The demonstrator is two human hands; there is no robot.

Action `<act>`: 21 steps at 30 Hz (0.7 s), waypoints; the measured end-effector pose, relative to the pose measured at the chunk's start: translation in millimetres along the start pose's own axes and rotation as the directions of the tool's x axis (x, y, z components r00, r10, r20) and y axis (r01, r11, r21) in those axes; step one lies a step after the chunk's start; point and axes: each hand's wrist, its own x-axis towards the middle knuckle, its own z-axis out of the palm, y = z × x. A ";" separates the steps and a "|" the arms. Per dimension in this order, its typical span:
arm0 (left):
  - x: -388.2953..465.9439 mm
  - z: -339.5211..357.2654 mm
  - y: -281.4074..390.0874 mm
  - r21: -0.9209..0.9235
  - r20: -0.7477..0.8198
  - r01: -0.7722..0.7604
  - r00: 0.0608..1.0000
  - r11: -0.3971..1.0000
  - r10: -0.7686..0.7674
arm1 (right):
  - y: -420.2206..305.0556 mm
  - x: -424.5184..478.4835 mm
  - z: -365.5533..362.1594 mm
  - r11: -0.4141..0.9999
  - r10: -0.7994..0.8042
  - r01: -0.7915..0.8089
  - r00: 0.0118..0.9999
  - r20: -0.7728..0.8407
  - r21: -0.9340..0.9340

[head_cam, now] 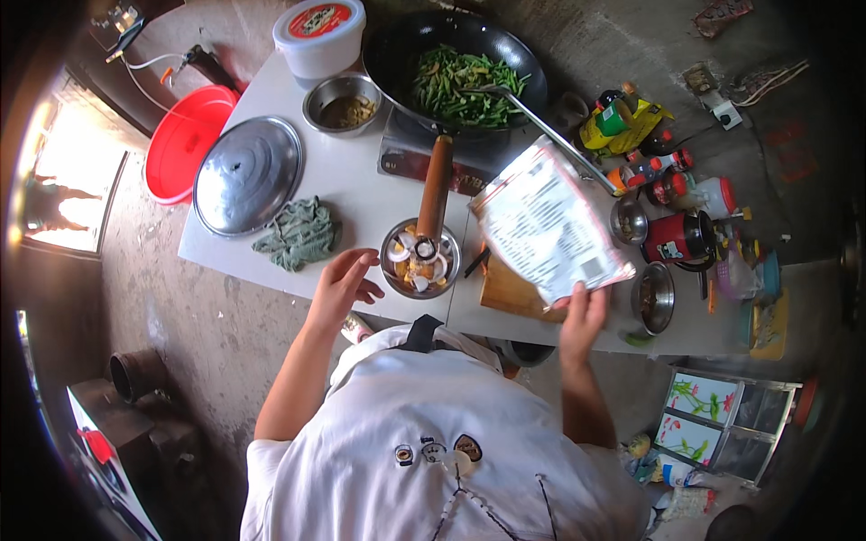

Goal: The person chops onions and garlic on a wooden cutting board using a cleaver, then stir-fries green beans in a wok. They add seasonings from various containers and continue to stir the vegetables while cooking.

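Observation:
My right hand (583, 312) grips the lower corner of a printed plastic packet (541, 220), held above a wooden cutting board (509, 292). Beside a metal bowl (421, 287) of eggshell pieces, my left hand (347, 280) holds nothing, its fingers apart and slightly curled. The wooden handle (435, 182) of a black wok (385, 51) reaches out over that bowl. Cut green beans (467, 88) lie in the wok, and a long-handled metal spatula (555, 135) rests among them with its handle sloping out to the right.
A metal lid (247, 176) and a green cloth (298, 233) lie on the left of the table. Behind them stand a metal bowl (342, 105) and a white lidded tub (318, 44). Sauce bottles (653, 169), a red-and-black appliance (670, 238) and a metal bowl (653, 297) crowd the right side.

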 end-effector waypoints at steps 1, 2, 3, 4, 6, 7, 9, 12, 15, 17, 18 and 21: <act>1.6 3.2 -1.5 -0.002 0.024 -0.008 1.000 1.000 0.008 | 12.0 -11.4 1.6 1.000 0.021 -0.021 1.000 -0.015 -0.008; 1.9 5.7 -2.4 0.014 0.032 0.006 0.999 1.000 -0.006 | 23.6 -18.7 7.2 1.000 0.000 0.000 0.999 -0.040 -0.006; 3.0 7.9 -3.3 0.034 0.044 0.017 0.999 0.999 -0.019 | 30.8 -25.4 13.6 1.000 -0.022 0.021 0.997 -0.069 -0.003; 3.9 9.4 -4.6 0.052 0.044 0.016 0.999 0.999 -0.018 | 31.3 -29.3 22.6 0.994 -0.058 0.058 0.998 0.000 -0.089; 3.4 10.7 -7.4 0.087 0.042 0.010 0.999 0.996 -0.014 | 51.0 -37.7 32.4 0.992 -0.040 0.049 0.996 0.076 -0.118; 2.5 10.3 -9.1 0.079 0.036 0.004 0.999 0.997 -0.007 | 51.5 -38.0 38.0 0.981 -0.100 0.113 0.991 0.086 -0.161; 0.7 9.2 -12.4 0.065 0.027 -0.007 1.000 0.998 0.005 | 57.0 -35.8 45.7 0.963 -0.113 0.136 0.988 0.109 -0.232; -4.2 5.6 -17.6 0.074 -0.003 0.010 1.000 0.997 -0.009 | 58.4 -34.4 51.3 0.987 -0.105 0.111 0.993 0.062 -0.113; -9.4 2.0 -20.9 0.064 -0.037 0.010 0.999 0.998 -0.007 | 55.3 -34.0 50.8 0.967 -0.138 0.155 0.986 0.097 -0.203; -10.9 -0.6 -23.2 0.044 -0.045 -0.004 0.999 0.999 0.006 | 55.4 -32.9 51.1 0.974 -0.121 0.140 0.986 0.114 -0.179; -11.4 -2.0 -23.6 0.034 -0.050 -0.012 0.999 0.999 0.014 | 57.9 -32.6 52.1 0.975 -0.126 0.143 0.986 0.105 -0.169; -15.0 -5.5 -22.4 0.040 -0.065 -0.009 0.998 0.999 0.012 | 63.7 -33.1 51.0 0.964 -0.134 0.165 0.978 0.157 -0.209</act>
